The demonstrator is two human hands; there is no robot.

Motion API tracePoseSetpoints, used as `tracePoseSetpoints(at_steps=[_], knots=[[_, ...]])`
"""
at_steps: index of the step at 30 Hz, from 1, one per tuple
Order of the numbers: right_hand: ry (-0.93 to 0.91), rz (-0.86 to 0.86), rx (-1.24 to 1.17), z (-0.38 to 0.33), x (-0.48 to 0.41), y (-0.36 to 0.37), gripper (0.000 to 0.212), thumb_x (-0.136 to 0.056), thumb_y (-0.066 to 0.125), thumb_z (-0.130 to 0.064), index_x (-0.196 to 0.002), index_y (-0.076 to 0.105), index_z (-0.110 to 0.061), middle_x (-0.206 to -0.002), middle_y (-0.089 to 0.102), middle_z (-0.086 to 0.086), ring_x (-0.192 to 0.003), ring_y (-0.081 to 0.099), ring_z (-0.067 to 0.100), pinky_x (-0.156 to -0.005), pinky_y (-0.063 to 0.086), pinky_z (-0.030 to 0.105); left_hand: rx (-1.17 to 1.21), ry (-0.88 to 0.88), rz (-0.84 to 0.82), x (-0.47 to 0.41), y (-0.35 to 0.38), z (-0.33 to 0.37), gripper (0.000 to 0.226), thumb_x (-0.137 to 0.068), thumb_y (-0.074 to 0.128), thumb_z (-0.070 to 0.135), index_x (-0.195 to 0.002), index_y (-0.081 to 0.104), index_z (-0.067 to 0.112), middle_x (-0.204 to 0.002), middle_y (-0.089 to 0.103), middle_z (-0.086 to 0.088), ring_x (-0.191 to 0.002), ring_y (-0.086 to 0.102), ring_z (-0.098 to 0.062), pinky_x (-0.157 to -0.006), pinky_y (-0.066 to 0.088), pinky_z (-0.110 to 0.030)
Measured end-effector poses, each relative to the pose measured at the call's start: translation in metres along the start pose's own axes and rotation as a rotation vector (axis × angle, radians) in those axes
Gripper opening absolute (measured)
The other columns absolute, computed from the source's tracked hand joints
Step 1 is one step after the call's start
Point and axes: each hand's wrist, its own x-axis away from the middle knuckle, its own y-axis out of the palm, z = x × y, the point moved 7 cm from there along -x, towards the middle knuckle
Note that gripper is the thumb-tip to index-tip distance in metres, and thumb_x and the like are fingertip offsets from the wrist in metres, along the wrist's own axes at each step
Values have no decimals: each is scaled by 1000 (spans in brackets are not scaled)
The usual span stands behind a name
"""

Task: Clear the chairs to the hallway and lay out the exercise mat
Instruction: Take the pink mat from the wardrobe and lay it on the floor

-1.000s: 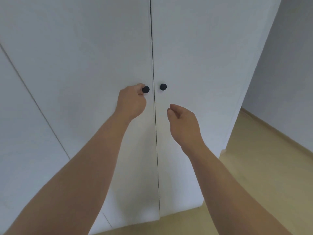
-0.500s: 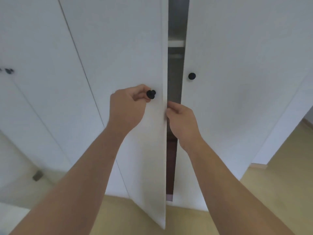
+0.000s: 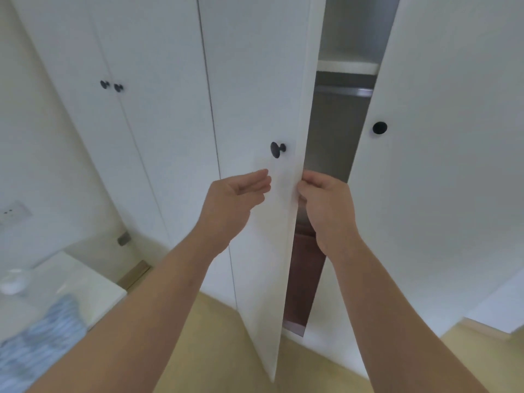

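Our right hand (image 3: 326, 205) grips the free edge of the left door (image 3: 255, 95) of a white wardrobe. Its fingers (image 3: 305, 191) are curled round that edge and the thumb lies on the door's face. Our left hand (image 3: 238, 194) hangs just left of it with fingers loosely bent, holding nothing. It is below the door's black knob (image 3: 277, 149) and apart from it.

The door stands ajar and swings toward us, leaving a narrow gap between it and the shut right door (image 3: 439, 165), which carries its own black knob (image 3: 379, 127). Low in that gap, right below our right hand and partly hidden behind it, stands a dark reddish-brown shape (image 3: 303, 285). It reaches down to the wardrobe floor, and we cannot tell what it is. Higher in the gap we see a white shelf (image 3: 347, 66) and, just under it, a grey rail (image 3: 343, 90).

The half-open door and our right wrist cover most of the opening.

Farther left, two more white doors meet at a pair of black knobs (image 3: 112, 85). Near left lies a white surface (image 3: 93, 290) with a blue striped cloth (image 3: 42, 336) on it. The floor (image 3: 226, 350) is pale wood.
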Motion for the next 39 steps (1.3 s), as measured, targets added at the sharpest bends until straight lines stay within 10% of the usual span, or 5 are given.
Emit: tracePoseSetpoints(at_steps=[3, 7, 30, 39], knots=[[-2, -121, -79, 6, 3, 15, 43, -87, 55, 1, -101, 81, -30, -93, 79, -10, -90, 75, 9, -78, 60, 23, 2, -7, 18, 9, -12, -1, 43, -88, 61, -11, -110, 75, 23, -111, 78, 1, -110, 72, -13, -109, 49, -39], [25, -279, -131, 8, 8, 42, 46, -84, 59, 8, -110, 80, -23, -104, 79, -5, -105, 73, 12, -102, 53, 38, -42, 4, 60, 26, -33, 0, 42, -87, 62, -10, -117, 76, 15, -113, 77, 2, -113, 70, -11, -109, 49, -38], [20, -775, -151, -16, 36, 252, 63, -87, 49, 14, -140, 58, -19, -140, 60, -8, -121, 58, -8, -113, 40, 23, 20, 61, 327, 46, -225, 6, 48, -70, 55, -7, -101, 83, 16, -107, 78, -10, -90, 74, -13, -76, 55, -17], [-5, -789, -50, -20, 32, 310, 69, -87, 43, 6, -149, 48, -25, -150, 52, -7, -136, 48, 2, -118, 35, 31, -3, 22, 334, 29, -277, 2, 48, -68, 57, 3, -106, 82, 20, -115, 76, -7, -115, 70, -22, -107, 49, -39]])
